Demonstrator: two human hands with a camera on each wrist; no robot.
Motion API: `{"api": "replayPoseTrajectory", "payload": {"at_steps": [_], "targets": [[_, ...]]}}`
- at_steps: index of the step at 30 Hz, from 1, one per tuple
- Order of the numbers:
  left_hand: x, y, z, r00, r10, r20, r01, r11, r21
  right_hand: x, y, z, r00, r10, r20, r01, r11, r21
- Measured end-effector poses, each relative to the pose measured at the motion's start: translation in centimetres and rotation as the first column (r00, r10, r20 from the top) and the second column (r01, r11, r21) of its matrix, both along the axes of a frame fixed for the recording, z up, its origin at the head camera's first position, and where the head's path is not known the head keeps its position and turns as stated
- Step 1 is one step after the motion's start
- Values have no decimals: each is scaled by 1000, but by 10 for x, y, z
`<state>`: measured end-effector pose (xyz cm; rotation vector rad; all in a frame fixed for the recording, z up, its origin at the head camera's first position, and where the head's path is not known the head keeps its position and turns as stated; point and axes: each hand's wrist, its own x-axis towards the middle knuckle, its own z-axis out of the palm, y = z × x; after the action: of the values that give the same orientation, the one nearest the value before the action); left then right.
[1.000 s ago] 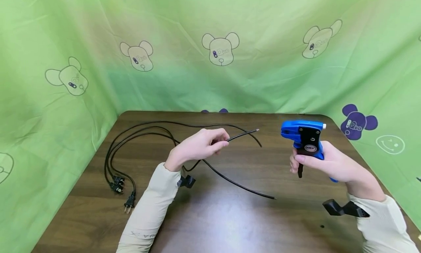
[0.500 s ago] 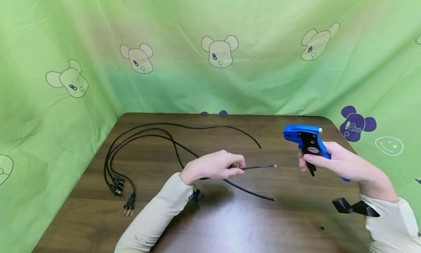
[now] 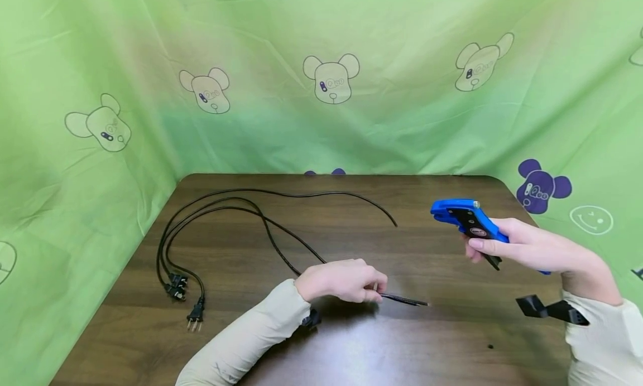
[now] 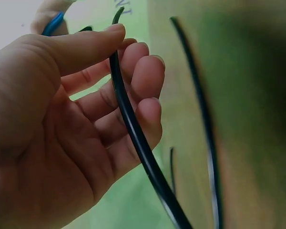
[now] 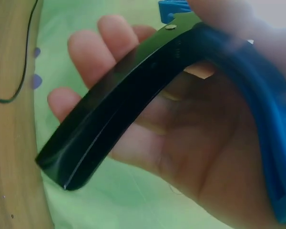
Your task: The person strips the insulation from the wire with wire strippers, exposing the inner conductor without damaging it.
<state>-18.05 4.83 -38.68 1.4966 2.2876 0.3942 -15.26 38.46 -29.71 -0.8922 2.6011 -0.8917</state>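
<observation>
My left hand (image 3: 346, 280) pinches a black power cord (image 4: 133, 124) between thumb and fingers, a short way from its cut end, low over the wooden table. That end points right, beside the end of another black cord (image 4: 200, 105) on the table; the two overlap in the head view. At the right, raised above the table, my right hand (image 3: 532, 249) grips a pistol-shaped wire stripper (image 3: 454, 207) with a blue head. In the right wrist view its black handle (image 5: 105, 114) and blue handle (image 5: 271, 124) stand spread apart, with nothing seen in its jaws.
A third cord (image 3: 321, 194) curves along the back of the table (image 3: 402, 352). The cords loop left to two-prong plugs (image 3: 196, 313). A small dark bit (image 3: 490, 346) lies at the front right. A green patterned curtain (image 3: 261, 135) surrounds the table's back and sides.
My left hand has brought the cord end down and to the right, toward the other cord's end. The wire stripper has tilted, its handle swinging right, as my right hand shifted slightly right.
</observation>
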Motion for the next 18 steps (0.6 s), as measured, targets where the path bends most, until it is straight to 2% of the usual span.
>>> {"api": "replayPoseTrajectory", "payload": {"at_steps": [3, 7, 10, 13, 18], "targets": [[2, 2, -6, 1000, -5, 7, 5, 1000, -26, -1, 5, -1, 1000, 1, -11, -1, 1000, 27], [3, 4, -11, 1000, 15, 19, -14, 998, -55, 0, 10, -2, 998, -24, 56, 20, 998, 61], [0, 5, -12, 1000, 17, 22, -15, 998, -67, 1, 13, -3, 993, -49, 109, 39, 995, 88], [-8, 6, -11, 1000, 10, 21, -9, 998, -64, 2, 14, -5, 994, -63, 92, 53, 993, 104], [-33, 8, -5, 998, 45, 36, -44, 998, -33, 4, 16, -8, 995, -69, 78, 62, 994, 94]]}}
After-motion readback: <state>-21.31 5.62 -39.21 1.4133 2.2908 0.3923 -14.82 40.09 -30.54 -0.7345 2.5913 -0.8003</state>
